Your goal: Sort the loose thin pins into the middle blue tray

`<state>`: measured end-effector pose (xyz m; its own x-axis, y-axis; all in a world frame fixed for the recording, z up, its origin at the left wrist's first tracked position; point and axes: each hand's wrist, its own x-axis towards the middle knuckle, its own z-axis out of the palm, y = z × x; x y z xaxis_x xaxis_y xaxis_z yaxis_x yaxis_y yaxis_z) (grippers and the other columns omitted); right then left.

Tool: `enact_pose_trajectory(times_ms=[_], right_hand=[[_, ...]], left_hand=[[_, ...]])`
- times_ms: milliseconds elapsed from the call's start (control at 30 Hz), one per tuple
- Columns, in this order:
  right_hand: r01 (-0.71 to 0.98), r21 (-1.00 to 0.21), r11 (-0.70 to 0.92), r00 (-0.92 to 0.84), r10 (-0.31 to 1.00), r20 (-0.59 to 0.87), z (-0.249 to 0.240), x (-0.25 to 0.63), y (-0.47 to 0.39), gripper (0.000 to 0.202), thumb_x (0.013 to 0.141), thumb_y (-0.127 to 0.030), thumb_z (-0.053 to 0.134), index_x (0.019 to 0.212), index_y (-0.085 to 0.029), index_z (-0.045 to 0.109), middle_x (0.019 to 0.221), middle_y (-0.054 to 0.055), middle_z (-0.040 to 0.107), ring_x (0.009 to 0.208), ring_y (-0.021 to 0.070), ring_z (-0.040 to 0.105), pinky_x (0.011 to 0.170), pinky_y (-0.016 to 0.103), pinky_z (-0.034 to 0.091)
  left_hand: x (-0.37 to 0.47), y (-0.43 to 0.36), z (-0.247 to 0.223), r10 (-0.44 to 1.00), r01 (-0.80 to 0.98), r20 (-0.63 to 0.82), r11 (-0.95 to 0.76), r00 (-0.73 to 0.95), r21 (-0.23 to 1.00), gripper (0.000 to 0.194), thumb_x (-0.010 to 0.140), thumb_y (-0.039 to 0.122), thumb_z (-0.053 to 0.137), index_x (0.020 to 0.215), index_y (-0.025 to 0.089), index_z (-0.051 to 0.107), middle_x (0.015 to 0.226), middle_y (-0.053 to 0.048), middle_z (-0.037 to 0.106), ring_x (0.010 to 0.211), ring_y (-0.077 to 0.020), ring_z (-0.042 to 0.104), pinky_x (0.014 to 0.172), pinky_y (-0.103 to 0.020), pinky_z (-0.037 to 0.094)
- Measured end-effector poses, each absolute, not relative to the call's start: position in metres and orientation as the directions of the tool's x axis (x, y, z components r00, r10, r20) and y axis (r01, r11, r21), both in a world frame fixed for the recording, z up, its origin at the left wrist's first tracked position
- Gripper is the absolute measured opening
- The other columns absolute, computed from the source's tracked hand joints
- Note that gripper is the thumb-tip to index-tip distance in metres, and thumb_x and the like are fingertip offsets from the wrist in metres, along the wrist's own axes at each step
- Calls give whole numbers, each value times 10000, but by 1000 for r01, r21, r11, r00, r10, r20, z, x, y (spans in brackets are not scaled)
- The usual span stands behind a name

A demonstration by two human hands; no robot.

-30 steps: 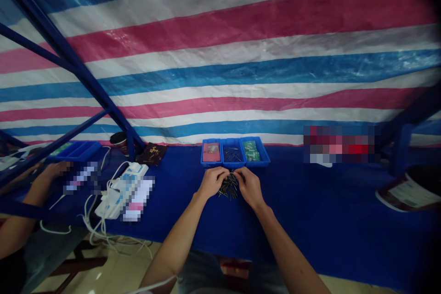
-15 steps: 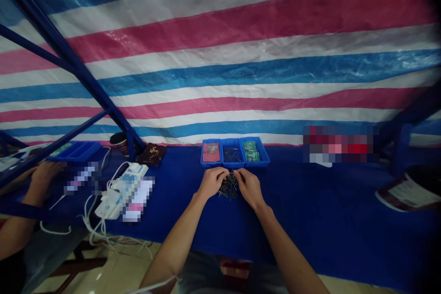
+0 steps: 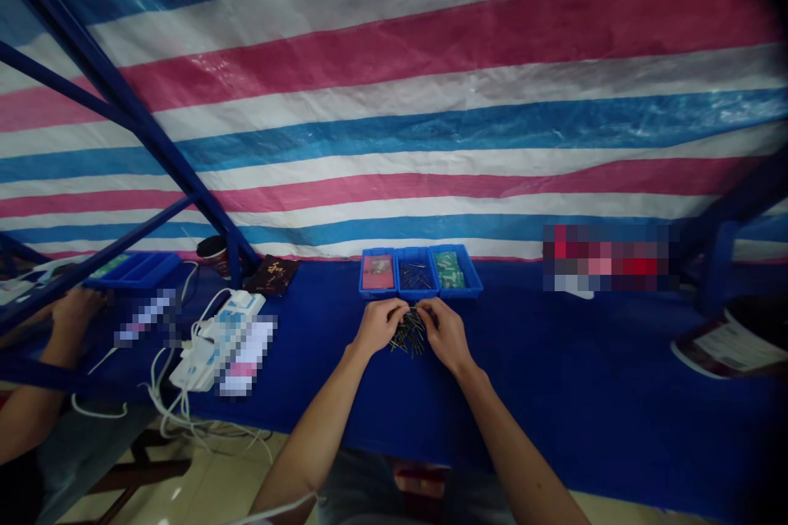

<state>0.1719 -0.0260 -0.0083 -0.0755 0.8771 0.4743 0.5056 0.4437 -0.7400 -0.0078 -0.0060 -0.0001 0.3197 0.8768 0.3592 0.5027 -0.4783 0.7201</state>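
Note:
Both hands meet over a loose pile of thin dark sticks (image 3: pixel 409 338) on the blue table. My left hand (image 3: pixel 378 326) pinches one end of a thin stick-like piece, and my right hand (image 3: pixel 444 331) pinches its other end. Just beyond the hands stand three blue trays side by side. In the left tray (image 3: pixel 377 293) lies a pink piece with small items on it. The middle tray (image 3: pixel 419 294) contains several thin dark sticks, and green-and-white pieces (image 3: pixel 449 270) are in the right one.
Left of my arms are a white power strip (image 3: pixel 215 344) with cables, a brown packet (image 3: pixel 271 274) and a dark cup (image 3: pixel 213 254). Another person's hand (image 3: pixel 77 308) is at the far left. A large cup (image 3: pixel 732 340) stands at the right.
The fingers of my right hand have shifted very slightly. Otherwise both hands hold nearly the same place over the pile.

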Motion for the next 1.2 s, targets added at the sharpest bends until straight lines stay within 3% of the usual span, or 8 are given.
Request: enact_pose_trajectory(times_ms=[567, 967, 1200], right_hand=[[591, -698, 405, -44, 880, 473, -13, 172, -27, 351, 1023, -396, 403, 773, -215, 569, 709, 10, 596, 645, 161, 567, 627, 265, 375], [496, -756, 427, 137, 821, 554, -7, 175, -24, 231, 989, -356, 478, 947, -215, 655, 898, 56, 625, 774, 189, 606, 715, 300, 487], [587, -723, 365, 199, 801, 565, 13, 172, 5, 314, 985, -407, 460, 1005, -195, 691, 877, 88, 690, 740, 209, 626, 717, 320, 483]], left_hand=[[-7, -6, 1, 871, 500, 365, -489, 329, 715, 299, 986, 323, 490, 866, 175, 721, 701, -18, 677, 647, -138, 616, 696, -221, 454], [-11, -5, -1, 906, 458, 370, -424, 208, 782, 283, 981, 339, 493, 880, 161, 688, 624, 14, 625, 550, -102, 548, 606, -193, 411], [-10, -4, -1, 905, 454, 385, -423, 180, 784, 335, 980, 396, 484, 892, 151, 695, 601, 12, 619, 532, -105, 535, 592, -199, 410]])
